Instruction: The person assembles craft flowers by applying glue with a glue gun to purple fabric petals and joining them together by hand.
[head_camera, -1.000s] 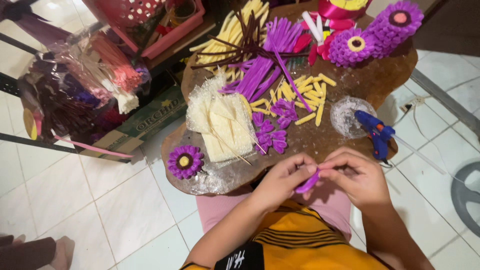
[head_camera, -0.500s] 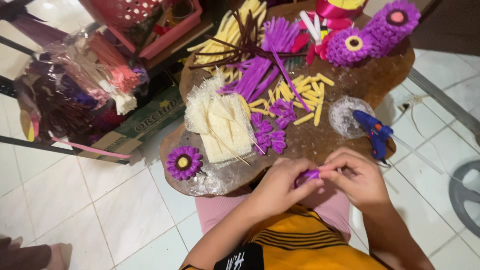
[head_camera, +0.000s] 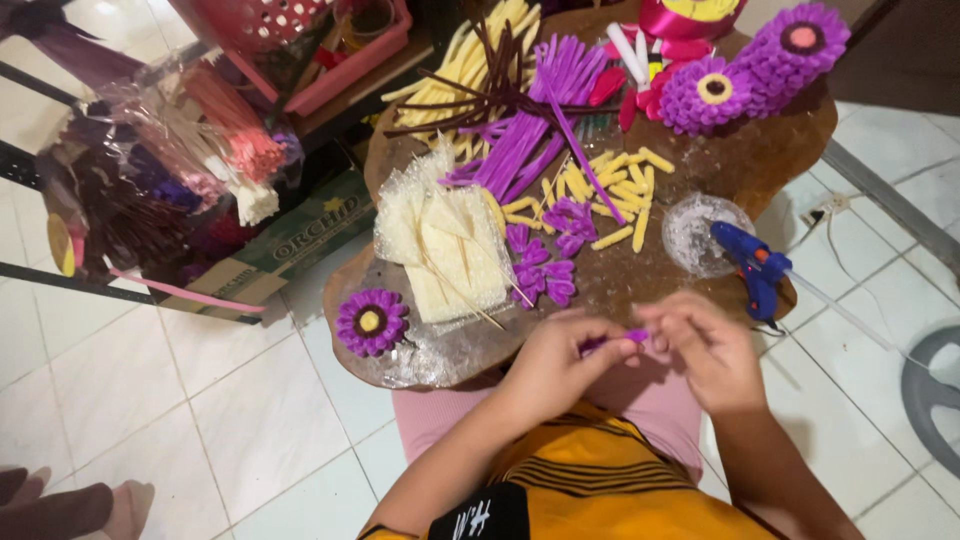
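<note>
A small purple strip (head_camera: 612, 341) is pinched between both hands, left (head_camera: 556, 366) and right (head_camera: 706, 350), at lower centre; it could be dropped if grip slackens.

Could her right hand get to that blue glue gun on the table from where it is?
Probably yes. The blue glue gun lies just beyond the right hand, with nothing between them. But both hands pinch a small purple strip, so the right hand's fingers would have to let go first.
</note>
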